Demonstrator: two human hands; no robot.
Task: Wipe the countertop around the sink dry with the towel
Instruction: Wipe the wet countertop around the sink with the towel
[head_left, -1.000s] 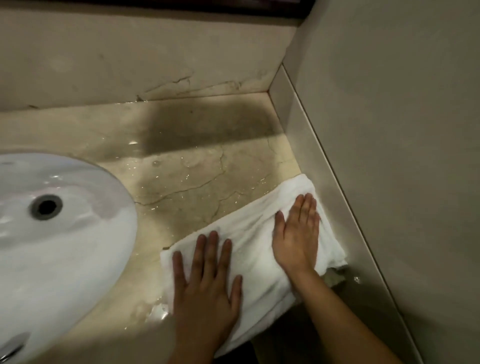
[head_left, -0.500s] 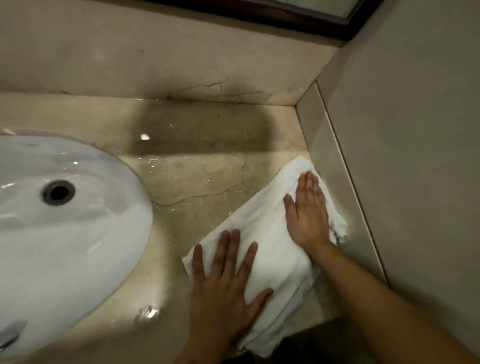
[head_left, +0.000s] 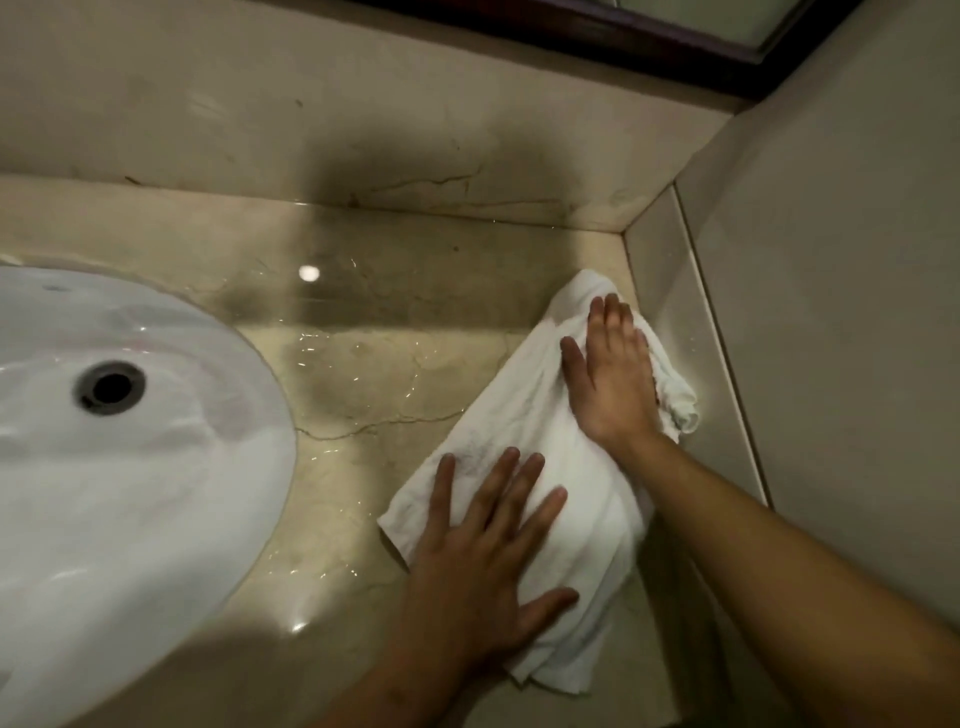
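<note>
A white towel (head_left: 540, 431) lies spread on the beige marble countertop (head_left: 374, 291), to the right of the white sink (head_left: 130, 467). My left hand (head_left: 483, 561) presses flat on the towel's near end with fingers spread. My right hand (head_left: 610, 374) presses flat on its far end, close to the side wall, where the cloth bunches up. Water streaks and droplets glisten on the counter between the sink and the towel.
The sink's drain hole (head_left: 110, 387) shows at the left. A cracked marble backsplash (head_left: 415, 130) closes the back, and a tiled side wall (head_left: 831, 312) with a low ledge closes the right. A dark mirror frame (head_left: 623, 41) runs along the top.
Both hands have slid the towel away from me along the counter toward the back right corner. The towel has bunched up more against the side wall.
</note>
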